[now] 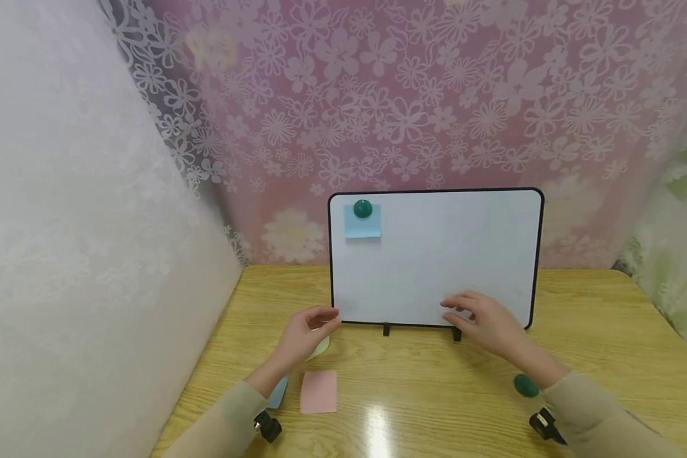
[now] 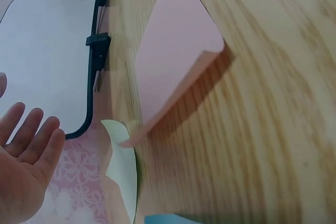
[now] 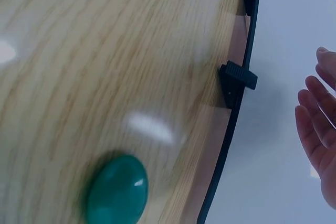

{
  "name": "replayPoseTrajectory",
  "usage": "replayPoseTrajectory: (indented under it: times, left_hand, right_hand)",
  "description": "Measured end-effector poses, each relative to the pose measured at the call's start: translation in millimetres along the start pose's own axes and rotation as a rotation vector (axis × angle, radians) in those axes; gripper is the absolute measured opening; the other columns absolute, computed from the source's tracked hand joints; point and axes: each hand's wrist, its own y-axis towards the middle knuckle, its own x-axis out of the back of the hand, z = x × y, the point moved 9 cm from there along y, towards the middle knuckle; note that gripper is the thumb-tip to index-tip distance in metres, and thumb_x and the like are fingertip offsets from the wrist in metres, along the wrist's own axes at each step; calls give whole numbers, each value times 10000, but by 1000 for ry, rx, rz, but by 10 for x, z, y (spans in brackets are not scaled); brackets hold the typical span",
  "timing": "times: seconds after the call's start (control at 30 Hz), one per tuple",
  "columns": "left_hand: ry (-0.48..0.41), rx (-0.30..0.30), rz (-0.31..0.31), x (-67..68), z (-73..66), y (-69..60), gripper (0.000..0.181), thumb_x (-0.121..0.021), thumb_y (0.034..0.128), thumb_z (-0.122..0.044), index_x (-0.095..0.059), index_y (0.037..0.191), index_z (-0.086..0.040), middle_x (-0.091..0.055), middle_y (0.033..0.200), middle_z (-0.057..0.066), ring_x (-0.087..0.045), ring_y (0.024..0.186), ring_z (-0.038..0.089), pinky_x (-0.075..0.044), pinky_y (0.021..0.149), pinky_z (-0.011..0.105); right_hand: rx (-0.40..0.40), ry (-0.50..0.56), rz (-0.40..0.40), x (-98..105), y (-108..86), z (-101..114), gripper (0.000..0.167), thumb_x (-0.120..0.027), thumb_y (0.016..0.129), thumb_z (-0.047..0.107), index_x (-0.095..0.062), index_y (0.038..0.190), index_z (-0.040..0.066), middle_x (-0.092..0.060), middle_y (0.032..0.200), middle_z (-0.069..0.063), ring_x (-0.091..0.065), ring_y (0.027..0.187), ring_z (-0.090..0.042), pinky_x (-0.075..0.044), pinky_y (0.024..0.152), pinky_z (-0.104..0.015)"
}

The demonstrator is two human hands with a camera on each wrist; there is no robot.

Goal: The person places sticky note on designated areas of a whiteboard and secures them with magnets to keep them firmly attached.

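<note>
A whiteboard (image 1: 435, 261) with a black frame stands on the table on small black feet. At its upper left, a green round magnet (image 1: 363, 208) holds a blue sticky note (image 1: 362, 228). My left hand (image 1: 305, 336) is near the board's lower left corner, fingers relaxed and holding nothing. In front of the board's lower right part hovers my right hand (image 1: 486, 323), its fingers loosely bent with nothing between them. A pink sticky note (image 1: 319, 392) lies on the table right of the left forearm; a pale yellow note (image 2: 124, 169) is partly hidden behind the left hand in the head view.
Another blue note (image 1: 277, 392) lies beside the left forearm, partly covered by it. A second green magnet (image 1: 527, 385) rests on the table by the right wrist. A flowered pink cloth (image 1: 406, 114) hangs behind the board, and a white cloth (image 1: 80, 254) borders the left side.
</note>
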Motion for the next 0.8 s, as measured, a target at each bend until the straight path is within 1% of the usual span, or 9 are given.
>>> replayPoseTrajectory:
  times: [0.27,0.4,0.47,0.53,0.6,0.73,0.8]
  left_hand:
    - [-17,17,-35,135,86,-52,430,-754,1035,-339,-724,1365,-66,-741,1299,76,-713,1142,208,-577,973,351]
    - [-27,19,-53,191,111,-77,440,-753,1038,-319,-715,1361,-23,-726,1317,148,-708,1150,227,-574,973,340]
    - [-20,24,-69,223,141,-91,440,-755,1036,-315,-717,1355,-14,-728,1313,151,-708,1154,230,-572,975,332]
    - [-18,32,-82,253,168,-111,438,-756,1036,-310,-717,1350,-8,-735,1298,136,-709,1150,234,-575,970,339]
    - [-12,44,-96,281,201,-128,440,-756,1036,-320,-720,1348,-13,-748,1273,90,-711,1141,224,-577,961,333]
    - [-35,69,-117,330,263,-157,450,-768,1025,-336,-724,1349,-26,-759,1240,25,-713,1135,202,-570,960,303]
    - [-48,63,-125,344,270,-161,449,-776,1019,-327,-726,1340,-17,-762,1238,50,-714,1136,209,-566,968,302]
  right_hand:
    - [-75,13,85,19,-158,-145,213,-803,995,212,-800,1197,144,-743,1139,23,-703,965,-193,-595,724,-331]
    - [-99,16,109,40,-231,-199,210,-799,999,225,-802,1196,153,-745,1147,33,-706,973,-193,-596,735,-320]
    - [-103,22,122,40,-258,-216,206,-796,1001,223,-802,1194,153,-746,1146,33,-709,978,-197,-603,749,-322]
    - [-107,32,136,34,-283,-233,204,-795,1001,216,-801,1195,153,-746,1145,37,-710,982,-194,-611,763,-325]
    - [-108,44,143,32,-303,-247,204,-798,998,203,-801,1193,146,-747,1140,37,-717,988,-199,-619,778,-328]
    - [-105,56,135,36,-340,-264,210,-817,979,179,-805,1184,138,-749,1123,44,-729,986,-198,-626,785,-327]
    - [-99,54,125,44,-359,-272,212,-829,966,171,-809,1175,140,-750,1112,51,-734,977,-192,-626,778,-327]
